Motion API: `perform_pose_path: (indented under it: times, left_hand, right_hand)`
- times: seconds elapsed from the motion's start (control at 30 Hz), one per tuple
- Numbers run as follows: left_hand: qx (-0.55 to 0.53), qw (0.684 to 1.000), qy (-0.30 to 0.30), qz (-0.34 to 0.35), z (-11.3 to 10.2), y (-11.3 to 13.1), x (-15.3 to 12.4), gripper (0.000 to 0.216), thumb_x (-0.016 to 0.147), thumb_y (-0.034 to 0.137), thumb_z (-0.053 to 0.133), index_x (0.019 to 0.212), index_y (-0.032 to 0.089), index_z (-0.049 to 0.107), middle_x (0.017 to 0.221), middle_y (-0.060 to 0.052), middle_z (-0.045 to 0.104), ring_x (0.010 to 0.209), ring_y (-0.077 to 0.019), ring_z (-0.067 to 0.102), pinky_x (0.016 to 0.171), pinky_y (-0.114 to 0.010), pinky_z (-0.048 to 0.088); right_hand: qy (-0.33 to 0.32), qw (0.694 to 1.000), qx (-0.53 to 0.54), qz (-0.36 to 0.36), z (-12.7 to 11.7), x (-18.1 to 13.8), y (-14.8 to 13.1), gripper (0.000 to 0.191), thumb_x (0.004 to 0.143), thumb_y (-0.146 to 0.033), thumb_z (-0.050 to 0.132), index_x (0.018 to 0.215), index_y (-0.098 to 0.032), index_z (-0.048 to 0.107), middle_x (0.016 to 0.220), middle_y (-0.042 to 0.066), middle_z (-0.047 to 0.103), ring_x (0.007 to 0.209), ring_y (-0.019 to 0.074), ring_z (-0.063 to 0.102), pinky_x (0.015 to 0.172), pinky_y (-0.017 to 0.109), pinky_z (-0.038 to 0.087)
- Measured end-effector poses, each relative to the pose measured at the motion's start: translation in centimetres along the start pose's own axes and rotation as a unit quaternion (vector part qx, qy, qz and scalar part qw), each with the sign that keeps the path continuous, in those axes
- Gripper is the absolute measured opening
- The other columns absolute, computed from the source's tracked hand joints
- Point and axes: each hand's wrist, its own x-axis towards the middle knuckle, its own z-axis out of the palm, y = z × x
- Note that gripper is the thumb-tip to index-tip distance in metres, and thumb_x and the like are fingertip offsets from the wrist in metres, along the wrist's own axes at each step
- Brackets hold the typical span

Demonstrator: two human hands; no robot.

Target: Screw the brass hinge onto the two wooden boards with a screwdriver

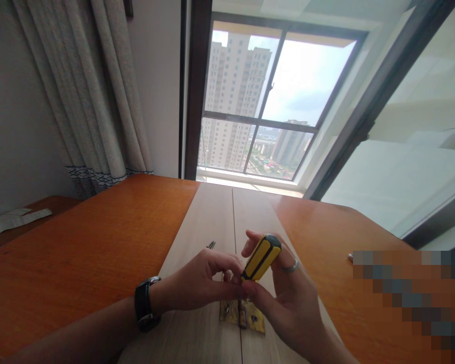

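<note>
My right hand, with a ring on one finger, holds a screwdriver by its yellow and black handle, which tilts up to the right. My left hand is closed in a pinch at the handle's lower end. Its fingers hide what they grip, and the screwdriver's tip is out of sight. Beneath both hands lies a worn brass-coloured hinge across the seam of two pale wooden boards. My hands cover its upper part. A few screws lie on the left board, just beyond my left hand.
The boards rest on an orange-brown wooden table. Paper strips lie at the far left, below a grey curtain. A window stands behind the table. A blurred-out patch covers the right side.
</note>
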Motion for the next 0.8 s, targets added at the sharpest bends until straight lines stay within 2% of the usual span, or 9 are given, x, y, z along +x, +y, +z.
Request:
perform_pose_path:
  times: [0.1,0.27,0.37,0.47,0.53,0.57,0.7,0.8]
  left_hand:
    - [0.002,1.000,0.010,-0.005,0.1,0.0,0.0,0.045,0.083,0.056,0.075,0.093,0.012,0.074,0.089,-0.008,0.070,0.086,-0.0218,0.063,0.082,-0.032,0.051]
    - [-0.002,1.000,-0.008,-0.004,-0.2,0.3,-0.1,0.048,0.089,0.057,0.068,0.101,0.012,0.073,0.091,-0.008,0.070,0.085,-0.0206,0.062,0.080,-0.031,0.050]
    - [-0.042,0.999,-0.025,0.000,-0.3,0.3,-0.2,0.044,0.094,0.053,0.063,0.109,0.012,0.071,0.094,-0.008,0.069,0.085,-0.0199,0.062,0.079,-0.030,0.050]
    - [-0.064,0.997,-0.037,-0.002,-0.3,0.4,-0.2,0.033,0.098,0.043,0.060,0.103,0.013,0.071,0.103,-0.010,0.068,0.089,-0.0200,0.064,0.082,-0.031,0.050]
    - [-0.017,0.998,-0.051,0.017,-0.5,0.8,-0.1,0.029,0.099,0.038,0.057,0.096,0.013,0.070,0.105,-0.012,0.069,0.089,-0.0203,0.066,0.082,-0.031,0.052]
    - [0.028,0.997,-0.059,0.039,-0.8,1.0,-0.1,0.027,0.099,0.036,0.056,0.094,0.013,0.070,0.105,-0.012,0.069,0.090,-0.0207,0.066,0.082,-0.032,0.052]
    - [0.245,0.957,-0.082,0.134,-1.8,1.3,0.1,0.022,0.097,0.035,0.060,0.090,0.017,0.069,0.104,-0.012,0.070,0.098,-0.0236,0.064,0.095,-0.038,0.050]
    - [0.316,0.927,-0.121,0.161,-2.0,0.7,0.2,0.029,0.091,0.047,0.069,0.082,0.019,0.065,0.094,-0.009,0.071,0.092,-0.0225,0.063,0.095,-0.037,0.049]
  right_hand:
    - [0.009,1.000,0.008,0.018,0.1,-0.3,0.4,0.055,0.088,-0.024,0.072,0.141,-0.027,0.055,0.113,0.011,0.071,0.093,0.0258,0.071,0.086,0.043,0.060]
    - [0.031,0.999,0.022,0.039,0.3,-0.4,0.4,0.063,0.091,-0.022,0.069,0.149,-0.031,0.047,0.114,0.010,0.074,0.102,0.0282,0.072,0.091,0.046,0.059]
    - [0.020,0.998,0.032,0.047,0.2,-0.3,-0.2,0.059,0.095,-0.023,0.063,0.151,-0.029,0.045,0.115,0.011,0.074,0.104,0.0285,0.072,0.087,0.045,0.060]
    - [-0.007,0.996,0.055,0.067,0.2,-0.1,-0.7,0.056,0.100,-0.025,0.054,0.154,-0.028,0.039,0.121,0.013,0.071,0.099,0.0269,0.072,0.075,0.039,0.062]
    - [-0.023,0.993,0.072,0.085,0.1,-0.1,-0.8,0.054,0.102,-0.027,0.048,0.155,-0.029,0.036,0.124,0.013,0.070,0.095,0.0248,0.072,0.069,0.035,0.061]
    - [-0.026,0.993,0.073,0.092,0.1,-0.2,-0.7,0.053,0.103,-0.028,0.046,0.155,-0.029,0.035,0.126,0.013,0.069,0.096,0.0247,0.072,0.071,0.035,0.061]
    - [-0.017,0.993,0.044,0.104,-0.1,-0.5,-0.3,0.051,0.102,-0.031,0.048,0.153,-0.029,0.040,0.133,0.011,0.064,0.115,0.0272,0.065,0.098,0.044,0.053]
    - [-0.026,0.993,0.050,0.102,-0.1,-0.5,-0.1,0.051,0.103,-0.032,0.046,0.154,-0.029,0.038,0.129,0.011,0.065,0.112,0.0263,0.064,0.101,0.044,0.050]
